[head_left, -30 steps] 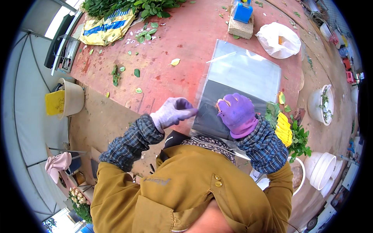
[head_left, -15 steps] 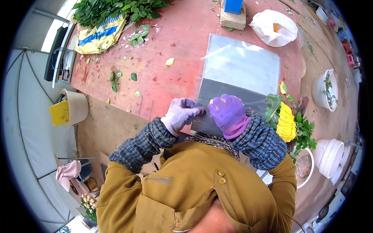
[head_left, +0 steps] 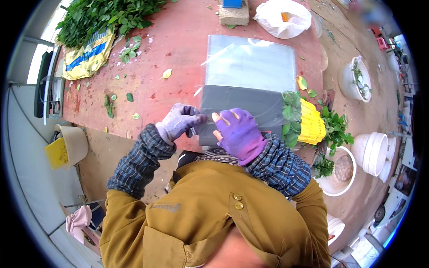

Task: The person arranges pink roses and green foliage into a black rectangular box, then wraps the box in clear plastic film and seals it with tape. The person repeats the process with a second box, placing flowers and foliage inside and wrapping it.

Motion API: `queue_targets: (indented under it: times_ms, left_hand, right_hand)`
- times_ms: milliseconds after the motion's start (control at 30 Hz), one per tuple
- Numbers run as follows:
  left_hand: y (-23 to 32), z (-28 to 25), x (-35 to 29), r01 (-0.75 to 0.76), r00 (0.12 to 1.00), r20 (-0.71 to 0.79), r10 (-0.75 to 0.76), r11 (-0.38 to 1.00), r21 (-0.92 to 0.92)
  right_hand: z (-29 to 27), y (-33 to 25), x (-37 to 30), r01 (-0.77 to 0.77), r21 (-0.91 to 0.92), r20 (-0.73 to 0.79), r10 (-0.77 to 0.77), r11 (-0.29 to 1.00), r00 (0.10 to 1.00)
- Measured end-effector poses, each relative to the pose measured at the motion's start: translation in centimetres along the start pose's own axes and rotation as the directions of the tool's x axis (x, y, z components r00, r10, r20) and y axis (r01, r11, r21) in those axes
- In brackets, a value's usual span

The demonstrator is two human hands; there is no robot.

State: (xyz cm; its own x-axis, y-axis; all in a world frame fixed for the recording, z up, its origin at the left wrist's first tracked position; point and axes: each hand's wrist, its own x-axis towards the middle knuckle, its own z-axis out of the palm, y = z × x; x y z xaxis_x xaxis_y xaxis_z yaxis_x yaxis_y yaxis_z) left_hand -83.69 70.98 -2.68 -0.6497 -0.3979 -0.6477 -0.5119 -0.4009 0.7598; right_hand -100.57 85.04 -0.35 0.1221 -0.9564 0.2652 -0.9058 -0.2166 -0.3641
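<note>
A stack of clear plastic sheets (head_left: 250,58) with a dark grey lower part (head_left: 241,96) lies in front of me on the red table. At its left edge my left hand (head_left: 181,121), in a pale lilac glove, is pinched closed. What it holds is too small to name; a thin whitish strip and a small dark, shiny piece show by its fingers. My right hand (head_left: 239,136), in a purple glove with bare fingertips, rests over the grey part with fingers apart. Right of it lies a leafy bundle in a yellow corrugated wrap (head_left: 312,123).
Cut foliage (head_left: 107,20) is heaped far left beside a yellow and blue bag (head_left: 87,56). A block with a blue post (head_left: 233,15) and a white plastic bag (head_left: 282,18) stand at the back. Buckets (head_left: 355,80) stand right of the red table (head_left: 147,53).
The scene has shifted left and slightly up in view. My right hand's fingers have gone from curled to spread. The left hand stays pinched at the stack's left edge.
</note>
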Motion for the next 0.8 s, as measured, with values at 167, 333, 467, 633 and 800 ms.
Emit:
queue_targets:
  times_ms: [167, 333, 467, 633, 800]
  left_hand:
    - [0.2, 0.0, 0.2, 0.001, 0.998, 0.063, 0.000, 1.000, -0.016]
    - [-0.3, 0.0, 0.1, 0.055, 0.993, 0.116, -0.036, 0.985, -0.164]
    - [-0.9, -0.3, 0.0, 0.056, 0.986, 0.166, -0.031, 0.987, -0.151]
    - [0.0, -0.5, -0.9, 0.194, 0.971, 0.180, -0.157, 0.959, -0.209]
    - [-0.3, -1.0, -0.3, 0.149, 0.961, 0.265, -0.083, 0.959, -0.241]
  right_hand:
    - [-2.1, 6.3, -10.2, -0.502, -0.327, -0.260, 0.435, 0.801, 0.862]
    - [-8.9, 7.8, -13.6, -0.583, -0.338, -0.260, 0.521, 0.739, 0.813]
    - [-13.4, 11.6, -2.0, -0.447, -0.105, -0.416, 0.369, 0.888, 0.831]
    - [-7.6, 25.3, 18.3, -0.550, 0.418, -0.118, 0.644, 0.723, 0.756]
    - [-2.9, 34.2, 28.9, -0.442, -0.502, 0.028, 0.525, 0.743, 0.851]
